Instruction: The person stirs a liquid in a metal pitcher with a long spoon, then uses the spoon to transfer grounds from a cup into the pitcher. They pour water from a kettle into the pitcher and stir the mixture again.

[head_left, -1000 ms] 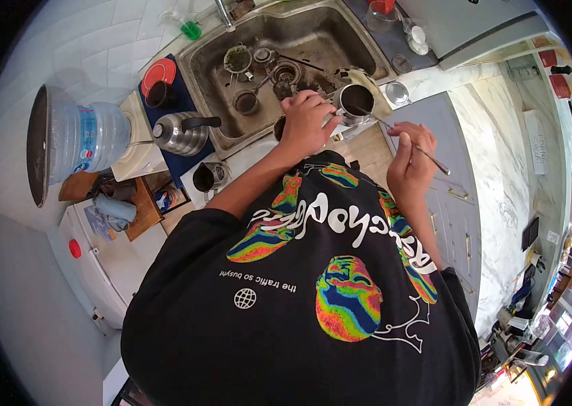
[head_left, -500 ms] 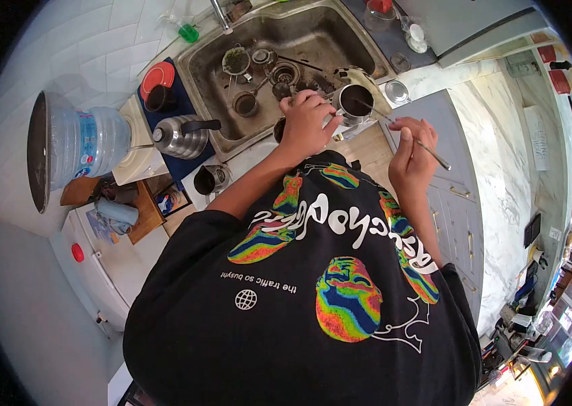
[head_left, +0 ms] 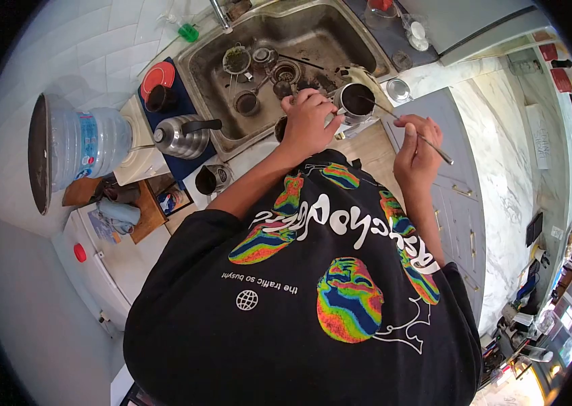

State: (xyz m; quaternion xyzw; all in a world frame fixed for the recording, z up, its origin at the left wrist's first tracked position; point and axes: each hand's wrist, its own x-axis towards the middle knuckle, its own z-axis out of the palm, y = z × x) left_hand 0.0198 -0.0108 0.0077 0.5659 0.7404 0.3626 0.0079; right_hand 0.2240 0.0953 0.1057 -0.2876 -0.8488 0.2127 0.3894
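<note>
A metal pitcher (head_left: 348,116) with dark contents stands at the sink's near edge, its mouth facing me. My left hand (head_left: 310,123) is closed at its left side, with the fingers curled by the handle; the exact grip is partly hidden. In my right hand (head_left: 418,150) a long thin metal spoon (head_left: 445,158) is pinched between thumb and fingers. The spoon's far end reaches into the pitcher's mouth. A dark cup, partly hidden, sits just left of my left hand.
The steel sink (head_left: 195,84) holds a strainer (head_left: 236,61), a small cup (head_left: 247,103) and dark grounds. Left of it are a gooseneck kettle (head_left: 176,139), a red lid (head_left: 157,76) and another metal pitcher (head_left: 222,177). A glass (head_left: 397,90) stands right of the pitcher.
My right hand and the spoon have shifted slightly to the right, with the spoon still in the pitcher. My left hand has stayed almost in place.
</note>
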